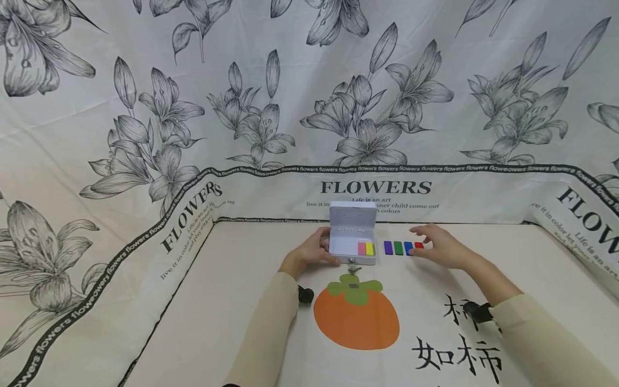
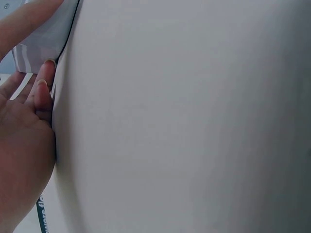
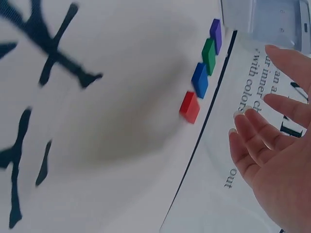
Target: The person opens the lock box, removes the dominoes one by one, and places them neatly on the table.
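Note:
A small white metal cash box (image 1: 342, 247) stands on the table with its lid (image 1: 352, 220) raised. In its right end lie a pink block (image 1: 362, 248) and a yellow block (image 1: 369, 248). My left hand (image 1: 311, 250) holds the box's left end, thumb at the front. Right of the box runs a row: a purple block (image 1: 388, 248), a green block (image 1: 398, 248), a blue block (image 3: 199, 80) and a red block (image 3: 189, 108). Over the row's right end hovers my right hand (image 1: 442, 248), fingers spread, holding nothing.
Keys (image 1: 354, 269) hang from the lock at the box's front. The tablecloth carries a printed orange persimmon (image 1: 357, 320) and black characters (image 1: 456, 357). Behind the box rises a flower-printed curtain (image 1: 271, 193).

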`<state>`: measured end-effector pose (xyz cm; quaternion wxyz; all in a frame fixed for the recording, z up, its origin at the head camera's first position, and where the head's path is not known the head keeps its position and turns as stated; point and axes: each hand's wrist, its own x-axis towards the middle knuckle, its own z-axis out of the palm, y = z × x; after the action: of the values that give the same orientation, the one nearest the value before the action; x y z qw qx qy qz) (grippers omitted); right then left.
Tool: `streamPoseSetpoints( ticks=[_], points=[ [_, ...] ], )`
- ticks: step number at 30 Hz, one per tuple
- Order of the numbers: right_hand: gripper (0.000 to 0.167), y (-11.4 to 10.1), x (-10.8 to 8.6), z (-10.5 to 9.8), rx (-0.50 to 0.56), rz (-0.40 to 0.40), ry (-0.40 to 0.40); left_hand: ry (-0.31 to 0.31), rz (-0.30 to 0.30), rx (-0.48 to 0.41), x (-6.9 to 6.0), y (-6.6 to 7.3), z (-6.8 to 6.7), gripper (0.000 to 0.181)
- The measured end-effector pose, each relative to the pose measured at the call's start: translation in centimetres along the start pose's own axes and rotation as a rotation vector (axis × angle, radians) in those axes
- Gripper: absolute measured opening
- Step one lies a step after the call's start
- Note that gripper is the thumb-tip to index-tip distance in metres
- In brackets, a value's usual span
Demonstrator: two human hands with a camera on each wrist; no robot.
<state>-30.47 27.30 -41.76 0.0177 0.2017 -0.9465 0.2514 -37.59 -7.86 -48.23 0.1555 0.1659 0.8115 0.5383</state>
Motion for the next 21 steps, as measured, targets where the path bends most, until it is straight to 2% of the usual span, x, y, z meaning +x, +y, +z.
streamPoseSetpoints(
  ticks=[7, 15, 21],
  points=[
    [0.053, -1.6, 1.3, 1.2, 0.042, -0.069, 0.02, 0.006, -0.007, 0.002, 0.2, -0.4, 0.0, 0.1],
    [0.039, -3.5, 3.3, 2.6, 0.05, -0.121, 0.056, 0.005, -0.017, -0.005, 0.1, 0.0, -0.1, 0.1],
    [0.038, -4.6, 4.8, 3.7, 0.026, -0.137, 0.026, 0.005, 0.003, 0.003, 0.2, -0.2, 0.0, 0.099]
  ],
)
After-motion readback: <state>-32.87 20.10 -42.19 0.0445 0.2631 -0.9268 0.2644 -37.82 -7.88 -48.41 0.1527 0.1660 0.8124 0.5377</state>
